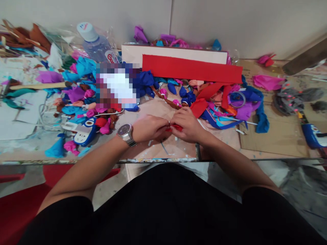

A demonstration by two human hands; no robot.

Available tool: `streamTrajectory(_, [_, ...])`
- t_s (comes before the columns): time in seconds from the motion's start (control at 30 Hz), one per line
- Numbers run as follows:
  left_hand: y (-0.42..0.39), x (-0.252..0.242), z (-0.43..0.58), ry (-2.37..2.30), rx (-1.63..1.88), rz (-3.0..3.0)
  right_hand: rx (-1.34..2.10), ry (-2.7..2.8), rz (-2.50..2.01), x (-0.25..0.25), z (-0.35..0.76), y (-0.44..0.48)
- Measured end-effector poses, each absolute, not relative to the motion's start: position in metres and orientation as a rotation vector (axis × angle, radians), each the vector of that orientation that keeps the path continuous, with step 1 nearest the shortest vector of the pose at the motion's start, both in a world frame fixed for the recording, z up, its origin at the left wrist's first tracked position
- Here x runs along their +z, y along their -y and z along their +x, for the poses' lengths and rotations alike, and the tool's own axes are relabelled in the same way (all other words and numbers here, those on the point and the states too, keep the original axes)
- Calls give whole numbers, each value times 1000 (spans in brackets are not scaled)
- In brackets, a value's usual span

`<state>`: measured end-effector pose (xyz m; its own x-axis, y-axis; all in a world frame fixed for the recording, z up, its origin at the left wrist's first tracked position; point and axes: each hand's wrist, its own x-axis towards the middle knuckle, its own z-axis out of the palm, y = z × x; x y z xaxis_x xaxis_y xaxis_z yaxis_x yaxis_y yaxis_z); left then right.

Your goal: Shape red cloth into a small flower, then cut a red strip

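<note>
Nearer the person than the long red strip point(191, 69), over the middle of the bench point(184, 149), the left hand point(150, 127) and the right hand point(187, 124) meet at a small red piece point(177, 127). Each grip looks pinched down on it, the fingertips of the 2 hands drawn close together, with only slivers of red showing beneath them.

The piece looks like thin cloth or soft paper, so I judge it very light, limp and quick to crease, unlikely to slip from dry fingers; if it is paper, a hard pull could tear it. It should handle best pinched between thumb and fingertip at 2 points along an edge, rather than bunched in a palm.

The fingers cover most of it, so its outline, its folds and anything wrapped inside cannot be made out. Nor can I tell whether it joins the loose red band point(211, 93) lying on the near side of the strip's right half. To the strip's lower left, a pixelated patch point(117, 85) blots out whatever lies there. Well to the strip's right, a grey bundle point(293, 98) is blurred, and a blue object point(313, 136) is cut off by the frame.
</note>
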<state>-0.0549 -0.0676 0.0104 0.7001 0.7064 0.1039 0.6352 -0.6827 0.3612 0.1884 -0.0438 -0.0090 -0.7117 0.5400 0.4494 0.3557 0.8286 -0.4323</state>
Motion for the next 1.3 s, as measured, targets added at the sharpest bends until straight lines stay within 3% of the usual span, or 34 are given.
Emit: streamTrajectory(1.3, [63,20,-61,-1012,242,1883,481,2451,-682,-10,194,42])
